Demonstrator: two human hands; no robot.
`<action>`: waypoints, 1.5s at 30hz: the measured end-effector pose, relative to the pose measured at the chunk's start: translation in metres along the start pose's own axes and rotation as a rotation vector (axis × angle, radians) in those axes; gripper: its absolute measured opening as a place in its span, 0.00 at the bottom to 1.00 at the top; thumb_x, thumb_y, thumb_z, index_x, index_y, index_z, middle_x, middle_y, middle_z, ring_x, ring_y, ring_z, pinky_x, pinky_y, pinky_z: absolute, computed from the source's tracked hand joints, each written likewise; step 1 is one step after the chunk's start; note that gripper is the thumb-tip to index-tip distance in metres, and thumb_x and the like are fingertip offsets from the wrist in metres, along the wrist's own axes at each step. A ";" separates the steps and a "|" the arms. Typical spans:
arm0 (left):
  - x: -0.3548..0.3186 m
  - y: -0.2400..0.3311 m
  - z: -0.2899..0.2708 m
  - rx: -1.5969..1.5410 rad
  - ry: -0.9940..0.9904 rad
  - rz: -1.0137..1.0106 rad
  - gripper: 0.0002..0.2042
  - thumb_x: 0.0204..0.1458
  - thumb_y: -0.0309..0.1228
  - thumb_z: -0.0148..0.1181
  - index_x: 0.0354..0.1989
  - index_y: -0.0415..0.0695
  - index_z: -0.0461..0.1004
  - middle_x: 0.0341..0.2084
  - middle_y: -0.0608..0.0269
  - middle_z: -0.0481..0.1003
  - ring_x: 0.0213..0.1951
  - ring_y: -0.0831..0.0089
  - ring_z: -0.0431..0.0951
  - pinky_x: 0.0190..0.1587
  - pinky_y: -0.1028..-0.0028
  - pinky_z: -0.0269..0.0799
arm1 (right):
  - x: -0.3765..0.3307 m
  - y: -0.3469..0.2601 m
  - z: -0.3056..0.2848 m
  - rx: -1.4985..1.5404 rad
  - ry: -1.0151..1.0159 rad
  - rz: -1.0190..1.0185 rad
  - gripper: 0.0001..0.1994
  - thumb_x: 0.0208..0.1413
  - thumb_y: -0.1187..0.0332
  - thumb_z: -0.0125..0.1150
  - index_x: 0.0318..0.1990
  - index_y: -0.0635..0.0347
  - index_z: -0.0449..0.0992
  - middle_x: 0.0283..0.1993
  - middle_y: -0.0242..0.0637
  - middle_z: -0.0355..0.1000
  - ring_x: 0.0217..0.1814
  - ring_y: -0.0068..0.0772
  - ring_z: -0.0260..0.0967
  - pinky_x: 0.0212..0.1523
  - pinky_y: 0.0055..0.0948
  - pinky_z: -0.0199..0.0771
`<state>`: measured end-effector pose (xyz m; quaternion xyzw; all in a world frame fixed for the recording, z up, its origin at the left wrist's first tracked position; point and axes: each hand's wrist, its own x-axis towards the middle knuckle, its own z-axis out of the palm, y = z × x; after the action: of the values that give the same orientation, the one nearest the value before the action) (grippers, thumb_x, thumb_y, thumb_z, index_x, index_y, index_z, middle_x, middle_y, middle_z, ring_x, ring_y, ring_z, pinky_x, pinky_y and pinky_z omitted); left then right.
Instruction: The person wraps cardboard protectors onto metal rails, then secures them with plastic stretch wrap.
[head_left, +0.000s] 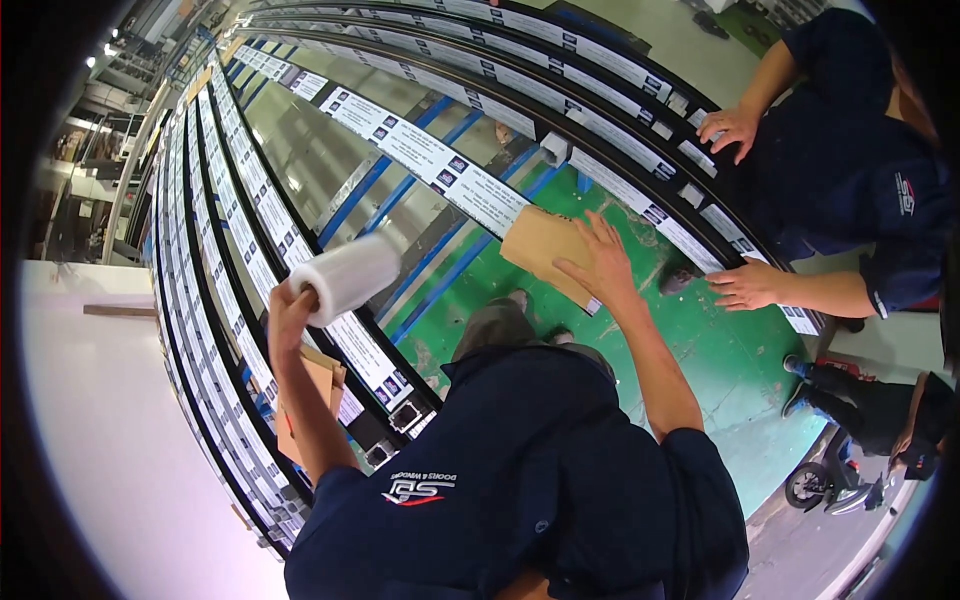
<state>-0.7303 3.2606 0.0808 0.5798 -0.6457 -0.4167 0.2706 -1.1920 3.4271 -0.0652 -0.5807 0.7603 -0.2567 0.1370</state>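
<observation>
A roll of clear plastic wrap point(350, 277) is in my left hand point(290, 312), whose fingers close on the near end of its core. The roll is slightly blurred and tilted over the long profiles on the left. My right hand point(603, 262) lies with spread fingers on a piece of brown cardboard point(545, 252). That cardboard covers the near end of a long profile point(410, 150) faced with white printed film. Under the cardboard, the profile's end is mostly hidden. More folded brown cardboard point(318, 385) rests on the profiles beneath my left forearm.
Long film-covered profiles point(230, 230) lie side by side at left, others point(620, 150) at right, on blue rack bars point(430, 285). A co-worker's hands point(735, 130) rest on the right-hand profiles. Another person point(870, 400) and a motorbike point(835, 480) are at lower right on the floor.
</observation>
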 end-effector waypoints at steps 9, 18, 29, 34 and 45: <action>0.103 0.004 0.304 -0.803 -0.845 0.136 0.19 0.54 0.20 0.56 0.56 0.33 0.74 0.49 0.59 0.78 0.50 0.72 0.76 0.56 0.72 0.69 | 0.000 -0.001 0.047 0.109 0.042 0.182 0.32 0.44 0.47 0.72 0.56 0.52 0.75 0.61 0.44 0.70 0.67 0.52 0.62 0.68 0.46 0.60; 0.171 -0.042 0.332 -0.969 -0.960 -0.562 0.21 0.64 0.34 0.53 0.62 0.37 0.67 0.56 0.51 0.73 0.54 0.61 0.77 0.58 0.61 0.75 | -0.014 -0.051 0.055 0.031 0.258 0.769 0.32 0.43 0.57 0.75 0.54 0.65 0.72 0.54 0.49 0.72 0.59 0.56 0.65 0.57 0.51 0.67; 0.162 0.000 0.363 -0.961 -1.225 -0.561 0.24 0.63 0.34 0.54 0.66 0.39 0.62 0.59 0.53 0.71 0.56 0.62 0.76 0.60 0.62 0.73 | -0.012 0.001 0.059 0.680 0.617 0.884 0.20 0.57 0.77 0.58 0.58 0.69 0.69 0.46 0.41 0.74 0.45 0.26 0.72 0.47 0.27 0.72; 0.154 -0.025 0.373 -0.952 -1.151 -0.630 0.17 0.62 0.27 0.56 0.58 0.37 0.71 0.54 0.53 0.75 0.52 0.62 0.78 0.57 0.62 0.76 | -0.020 0.019 0.078 0.722 0.703 0.792 0.24 0.54 0.76 0.59 0.60 0.67 0.68 0.44 0.52 0.79 0.45 0.40 0.78 0.45 0.33 0.76; 0.148 -0.032 0.369 -0.721 -1.209 -0.344 0.18 0.55 0.13 0.54 0.54 0.37 0.71 0.47 0.57 0.78 0.48 0.69 0.80 0.51 0.70 0.79 | -0.033 -0.014 0.084 0.514 0.695 0.805 0.13 0.55 0.73 0.58 0.47 0.70 0.74 0.36 0.50 0.78 0.36 0.41 0.79 0.36 0.36 0.78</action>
<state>-1.0473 3.1996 -0.1533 0.2160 -0.4043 -0.8883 -0.0288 -1.1282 3.4366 -0.1298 -0.0767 0.8347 -0.5356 0.1028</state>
